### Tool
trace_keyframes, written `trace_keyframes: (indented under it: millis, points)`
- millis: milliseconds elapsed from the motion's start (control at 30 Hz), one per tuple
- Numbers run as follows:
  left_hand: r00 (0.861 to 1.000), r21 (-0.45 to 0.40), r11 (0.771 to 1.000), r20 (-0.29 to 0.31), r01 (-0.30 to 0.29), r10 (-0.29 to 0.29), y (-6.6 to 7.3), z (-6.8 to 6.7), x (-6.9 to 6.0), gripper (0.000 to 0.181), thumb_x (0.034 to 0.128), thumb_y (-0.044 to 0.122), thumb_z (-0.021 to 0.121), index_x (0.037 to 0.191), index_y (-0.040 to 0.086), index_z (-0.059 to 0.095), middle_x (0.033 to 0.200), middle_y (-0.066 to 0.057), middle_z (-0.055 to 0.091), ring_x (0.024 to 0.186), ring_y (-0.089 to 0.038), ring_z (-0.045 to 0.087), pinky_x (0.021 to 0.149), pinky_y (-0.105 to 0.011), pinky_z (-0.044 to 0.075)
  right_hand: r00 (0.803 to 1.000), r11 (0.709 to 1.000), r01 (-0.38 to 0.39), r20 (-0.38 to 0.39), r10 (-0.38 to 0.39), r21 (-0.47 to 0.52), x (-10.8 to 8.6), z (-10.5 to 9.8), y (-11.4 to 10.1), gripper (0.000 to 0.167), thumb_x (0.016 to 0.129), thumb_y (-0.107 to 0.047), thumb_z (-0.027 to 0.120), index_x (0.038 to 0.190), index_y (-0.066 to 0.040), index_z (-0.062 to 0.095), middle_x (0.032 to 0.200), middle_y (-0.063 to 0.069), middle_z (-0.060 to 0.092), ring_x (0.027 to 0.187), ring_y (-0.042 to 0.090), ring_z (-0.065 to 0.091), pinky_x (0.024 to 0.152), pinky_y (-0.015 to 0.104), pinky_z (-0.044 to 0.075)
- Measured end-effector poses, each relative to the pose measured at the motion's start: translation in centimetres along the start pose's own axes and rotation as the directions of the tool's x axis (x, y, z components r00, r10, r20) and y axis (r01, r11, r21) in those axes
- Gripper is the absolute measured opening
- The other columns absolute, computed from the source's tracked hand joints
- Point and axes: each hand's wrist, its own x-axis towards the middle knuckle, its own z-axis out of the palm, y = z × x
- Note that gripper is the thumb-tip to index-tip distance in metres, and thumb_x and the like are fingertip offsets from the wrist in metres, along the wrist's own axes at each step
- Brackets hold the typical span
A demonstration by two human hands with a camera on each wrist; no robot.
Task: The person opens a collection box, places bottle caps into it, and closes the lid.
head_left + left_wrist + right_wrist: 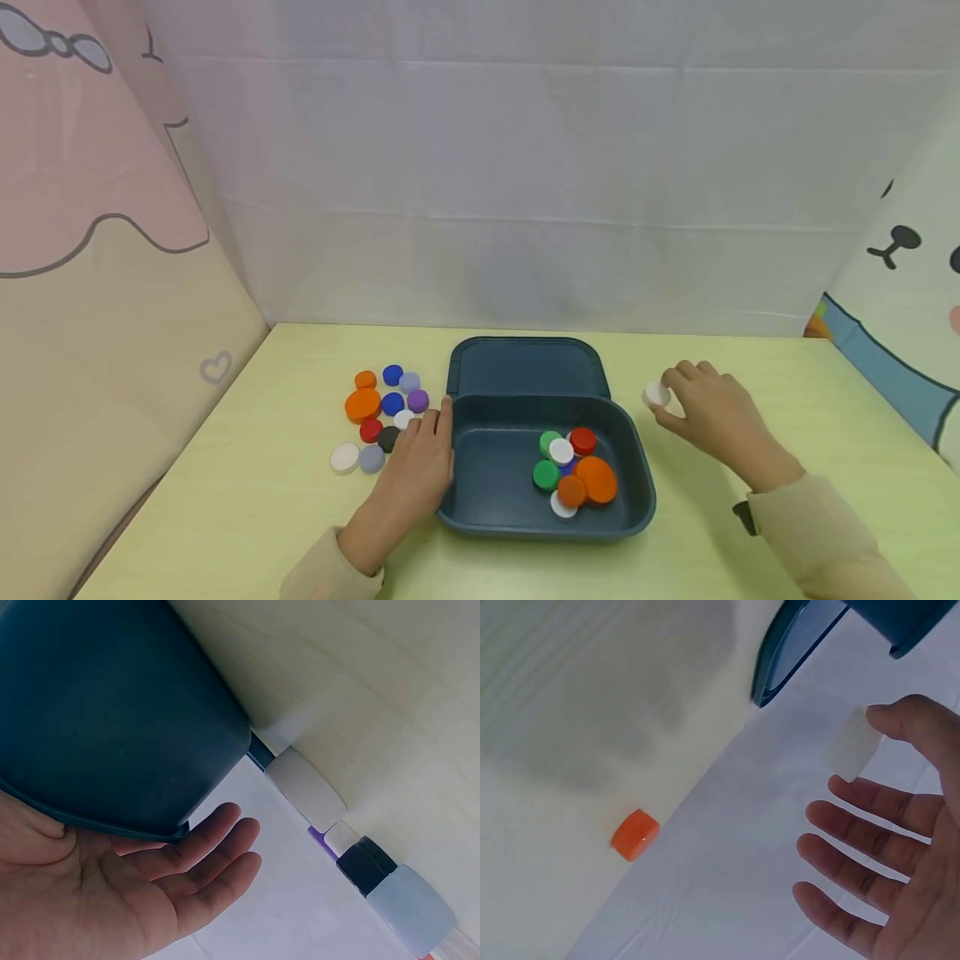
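My right hand [712, 417] pinches a white bottle cap [657, 395] between thumb and index finger, right of a dark blue box [480, 529]. In the right wrist view this cap [853, 746] is held off the table, the other fingers spread. My left hand [420, 462] lies along the box's left side, touching its rim, with its fingers extended; the left wrist view shows them loosely bent beside the box wall [127, 712]. Inside the box, toward the right, lie several caps, among them a red cap [582, 441], a green cap [547, 475] and a large orange cap [597, 480].
Left of the box, several loose caps lie on the pale yellow table [225, 500], including a large orange one, a purple cap [417, 401] and a black cap [388, 438]. The dark blue lid [528, 367] lies behind the box. Another orange cap [635, 835] shows in the right wrist view.
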Motion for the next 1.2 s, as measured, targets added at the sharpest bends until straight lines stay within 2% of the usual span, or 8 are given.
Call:
trace_keyframes:
  millis: [167,367,500,667,900,1067,1200]
  points:
    - [1.000,0.000,1.000,0.002,0.001,-0.001,0.0,0.0,0.0,0.059,0.0885,0.020,0.057,0.138,-0.002,0.033,0.122,-0.018,0.050,0.104,-0.030,0.051,0.090,-0.040,0.046,0.997,0.999,0.047,-0.057,-0.048,-0.018,0.0,-0.7,-1.9,0.032,0.067,-0.025,0.076,0.085,-0.005,0.059,0.083,0.008,0.059,0.070,0.023,0.049,0.051,0.034,0.040]
    - [1.000,0.006,1.000,-0.006,-0.005,0.005,0.0,0.0,0.0,0.059,0.0885,0.020,0.057,0.138,-0.002,0.033,0.121,-0.018,0.051,0.102,-0.030,0.051,0.089,-0.040,0.047,0.990,0.993,0.116,-0.083,-0.118,-0.022,0.1,-1.6,-4.3,0.035,0.067,-0.029,0.077,0.087,-0.005,0.060,0.086,0.007,0.059,0.072,0.022,0.049,0.059,0.032,0.044]
    - [1.000,0.002,1.000,-0.005,-0.005,0.005,0.0,0.0,0.0,0.058,0.0887,0.020,0.056,0.138,-0.002,0.033,0.122,-0.018,0.051,0.102,-0.030,0.051,0.089,-0.040,0.047,0.984,0.987,0.158,-0.075,-0.161,-0.035,0.1,-1.8,-5.7,0.035,0.068,-0.032,0.075,0.088,-0.007,0.061,0.086,0.006,0.059,0.072,0.020,0.048,0.055,0.027,0.039]
    - [1.000,0.004,1.000,-0.010,-0.009,0.009,0.0,0.0,-0.1,0.058,0.0885,0.019,0.056,0.138,-0.002,0.033,0.121,-0.019,0.051,0.101,-0.030,0.051,0.089,-0.039,0.047,0.980,0.981,0.192,-0.041,-0.193,-0.024,0.0,-1.5,-7.2,0.033,0.072,-0.035,0.073,0.089,-0.009,0.061,0.085,0.004,0.058,0.074,0.018,0.048,0.057,0.026,0.038]
    - [1.000,0.011,1.000,-0.024,-0.019,0.019,-0.1,0.1,-0.2,0.058,0.0886,0.019,0.056,0.137,-0.003,0.034,0.120,-0.019,0.051,0.100,-0.030,0.052,0.088,-0.039,0.047,0.969,0.969,0.246,-0.030,-0.246,-0.011,-0.2,-0.1,-8.3,0.032,0.071,-0.035,0.074,0.087,-0.012,0.060,0.084,0.001,0.055,0.073,0.017,0.047,0.060,0.029,0.040]
    - [0.999,0.017,1.000,-0.033,-0.022,0.022,-0.1,0.1,-0.1,0.057,0.0889,0.019,0.056,0.137,-0.002,0.034,0.120,-0.018,0.052,0.100,-0.030,0.052,0.088,-0.039,0.047,0.969,0.969,0.246,0.013,-0.246,-0.011,-0.2,0.7,-8.4,0.030,0.074,-0.036,0.071,0.087,-0.011,0.061,0.084,0.002,0.054,0.075,0.017,0.046,0.062,0.029,0.040]
    - [0.999,0.023,1.000,-0.032,-0.020,0.021,-0.1,0.1,-0.2,0.057,0.0889,0.019,0.056,0.137,-0.002,0.034,0.120,-0.019,0.052,0.100,-0.030,0.052,0.088,-0.038,0.048,0.968,0.968,0.251,0.010,-0.250,-0.016,-0.2,1.0,-8.4,0.029,0.074,-0.036,0.072,0.086,-0.011,0.061,0.082,0.002,0.054,0.074,0.018,0.045,0.061,0.029,0.039]
